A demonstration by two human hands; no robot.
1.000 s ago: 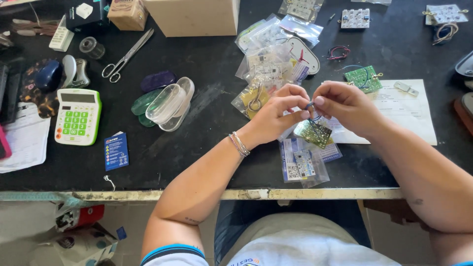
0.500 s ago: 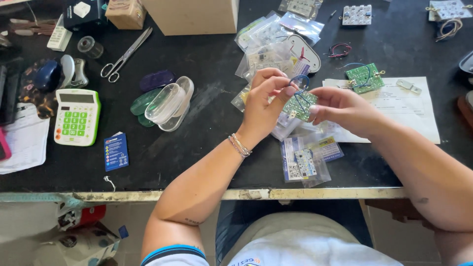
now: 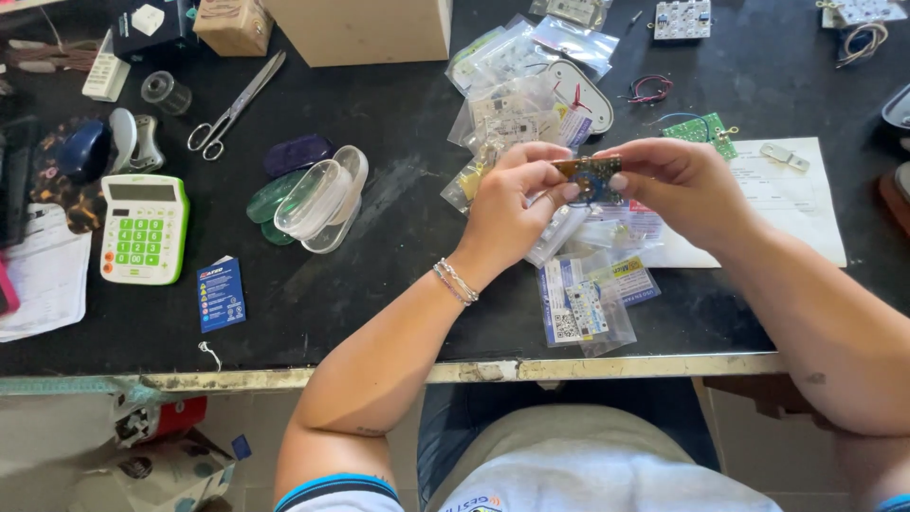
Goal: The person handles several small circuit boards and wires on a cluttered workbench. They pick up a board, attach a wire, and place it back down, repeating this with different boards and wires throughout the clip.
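Black worktop [image 3: 398, 275] runs the whole width, and above its middle both hands are raised close together, pinched on one small circuit board [image 3: 590, 174]. The left hand [image 3: 512, 210] grips the board's left end with its fingertips, and the right hand [image 3: 684, 188] clamps the right end between thumb and fingers, so the board hangs just over a heap of clear plastic bags [image 3: 517, 114]. Each bag in that heap seems to hold a small electronic part or a printed card, though most contents are too small to make out. Nearer the table edge, two more bags [image 3: 588, 303] lie flat with labelled cards inside. Left of the hands, clear plastic shells [image 3: 322, 197] lie stacked on green and purple ones. Farther left sits a white calculator with green keys [image 3: 144, 228], with a small blue packet [image 3: 220, 294] near it. Scissors [image 3: 235, 106] lie at the far side beside a cardboard box [image 3: 358, 28]. Right of the hands, a white sheet of paper [image 3: 796, 204] carries a little metal bracket [image 3: 783, 156], and a green circuit board [image 3: 700, 129] rests at its far corner.
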